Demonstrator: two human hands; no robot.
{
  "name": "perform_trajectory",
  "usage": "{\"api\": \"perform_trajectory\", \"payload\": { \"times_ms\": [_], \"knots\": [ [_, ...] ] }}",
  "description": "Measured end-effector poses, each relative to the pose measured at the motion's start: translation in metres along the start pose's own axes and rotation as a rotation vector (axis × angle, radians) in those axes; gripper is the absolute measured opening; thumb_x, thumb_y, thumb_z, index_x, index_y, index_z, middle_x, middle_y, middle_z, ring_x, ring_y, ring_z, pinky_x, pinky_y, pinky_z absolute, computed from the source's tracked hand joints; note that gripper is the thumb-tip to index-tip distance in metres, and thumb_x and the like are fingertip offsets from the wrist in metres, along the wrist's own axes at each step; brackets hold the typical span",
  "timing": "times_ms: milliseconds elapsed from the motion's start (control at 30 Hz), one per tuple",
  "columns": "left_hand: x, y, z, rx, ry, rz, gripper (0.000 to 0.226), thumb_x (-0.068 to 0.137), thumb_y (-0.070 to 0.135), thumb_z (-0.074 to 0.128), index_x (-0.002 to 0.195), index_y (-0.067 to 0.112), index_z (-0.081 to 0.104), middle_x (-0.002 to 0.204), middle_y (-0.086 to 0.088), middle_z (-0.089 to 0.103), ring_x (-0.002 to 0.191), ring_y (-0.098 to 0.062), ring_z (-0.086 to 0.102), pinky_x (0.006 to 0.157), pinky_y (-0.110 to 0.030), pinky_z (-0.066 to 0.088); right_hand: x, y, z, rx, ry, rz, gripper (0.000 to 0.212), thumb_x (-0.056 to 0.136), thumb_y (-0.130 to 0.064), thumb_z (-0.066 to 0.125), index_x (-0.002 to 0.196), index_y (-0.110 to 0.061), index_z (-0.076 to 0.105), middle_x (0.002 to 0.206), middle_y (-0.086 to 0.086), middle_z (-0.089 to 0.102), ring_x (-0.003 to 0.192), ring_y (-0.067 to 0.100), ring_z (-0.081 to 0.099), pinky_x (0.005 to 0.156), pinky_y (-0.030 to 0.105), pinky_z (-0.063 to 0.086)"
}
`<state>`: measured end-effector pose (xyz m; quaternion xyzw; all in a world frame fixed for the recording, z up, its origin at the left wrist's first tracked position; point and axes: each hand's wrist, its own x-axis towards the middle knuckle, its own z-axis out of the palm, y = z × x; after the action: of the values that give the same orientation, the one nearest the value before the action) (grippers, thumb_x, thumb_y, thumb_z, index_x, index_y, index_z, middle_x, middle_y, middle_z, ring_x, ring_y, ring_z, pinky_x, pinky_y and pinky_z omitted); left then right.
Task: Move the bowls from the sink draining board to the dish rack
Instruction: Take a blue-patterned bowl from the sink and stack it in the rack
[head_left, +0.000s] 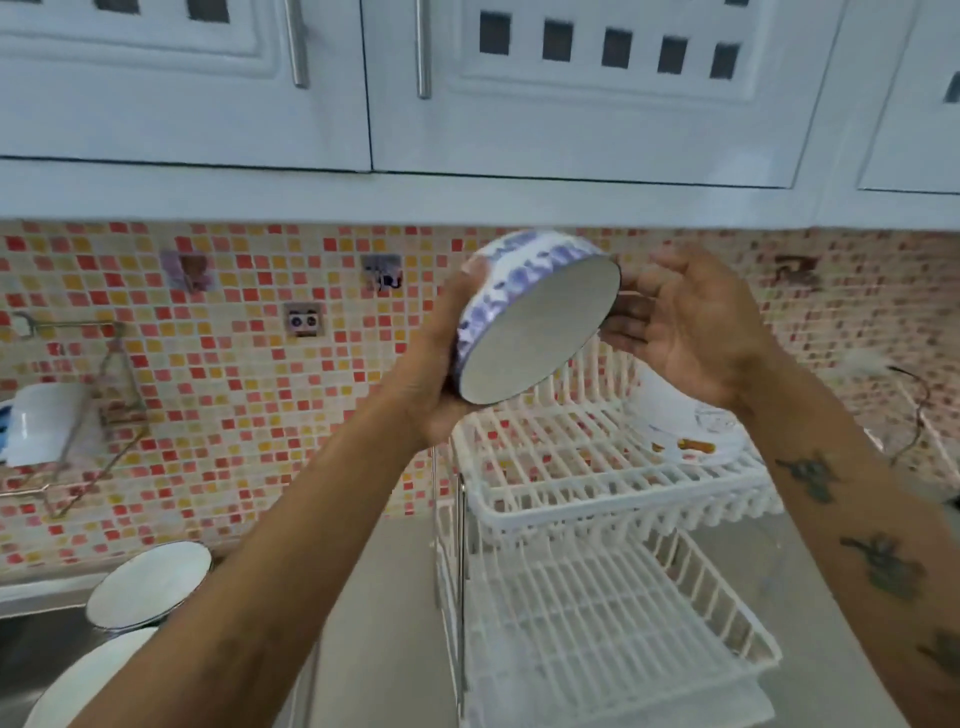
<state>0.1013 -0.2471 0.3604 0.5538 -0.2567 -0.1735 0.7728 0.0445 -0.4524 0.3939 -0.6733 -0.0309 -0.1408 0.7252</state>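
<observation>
Above the rack (597, 467), a bowl (535, 317) is held in the air, tipped on edge, its opening facing the camera and lower right. Left hand (436, 374) grips it from behind and below, fingers wrapped round the wall. Right hand (685, 327) is spread, fingertips at the right rim; whether they touch cannot be told.

Step in hand, as judged: carrying one bowl to the rack, placement not yet made. Next move calls for lowering it to the upper tier, which is bare on the left; a white dish (675, 415) stands at its far right, so the bowl should go clear of that.

Two more bowls (148, 584) wait at lower left on the steel draining board (36, 639), rims tilted.

Materials: held bowl appears glazed ceramic, round, straight-walled, blue-and-white pattern outside, plain pale inside, dark rim line. Rack is white coated wire, two tiers of open grid, with upright prongs. Glaze may be slippery if wet.
</observation>
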Motion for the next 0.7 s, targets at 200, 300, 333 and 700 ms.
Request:
{"api": "perform_trajectory", "payload": {
  "times_ms": [200,300,333,700],
  "knots": [
    [0.051,-0.037,0.026,0.544,0.197,0.138,0.064,0.06,0.056,0.084,0.11,0.02,0.063,0.102,0.002,0.074,0.087,-0.014,0.073,0.068,-0.028,0.059,0.045,0.012,-0.028,-0.292,-0.079,0.289,0.067,0.093,-0.064,0.022,0.096,-0.012,0.063,0.096,0.011,0.069,0.09,0.023,0.063,0.082,0.032,0.048],
    [0.063,-0.055,0.03,0.75,0.217,0.122,0.095,0.056,0.057,0.086,0.131,0.017,0.043,0.116,0.002,0.063,0.099,-0.016,0.068,0.062,-0.024,0.061,0.059,0.032,-0.031,-0.394,-0.114,0.367,0.054,0.094,-0.055,0.04,0.118,-0.011,0.061,0.107,0.017,0.072,0.097,0.032,0.069,0.087,0.044,0.055],
    [0.067,-0.061,0.028,0.798,0.224,0.112,0.1,0.054,0.058,0.086,0.133,0.017,0.041,0.12,0.001,0.059,0.102,-0.017,0.066,0.06,-0.023,0.06,0.062,0.039,-0.031,-0.43,-0.127,0.379,0.049,0.094,-0.05,0.046,0.122,-0.012,0.061,0.109,0.017,0.072,0.098,0.034,0.069,0.088,0.046,0.055],
    [0.069,-0.074,0.025,1.204,0.192,-0.143,0.111,0.058,0.058,0.085,0.143,0.015,0.028,0.136,-0.007,0.04,0.128,-0.024,0.042,0.086,-0.035,0.057,0.079,0.091,-0.042,-0.335,-0.12,0.381,0.045,0.084,-0.024,0.067,0.124,-0.005,0.06,0.115,0.019,0.07,0.103,0.036,0.067,0.088,0.047,0.055]
  ]
}}
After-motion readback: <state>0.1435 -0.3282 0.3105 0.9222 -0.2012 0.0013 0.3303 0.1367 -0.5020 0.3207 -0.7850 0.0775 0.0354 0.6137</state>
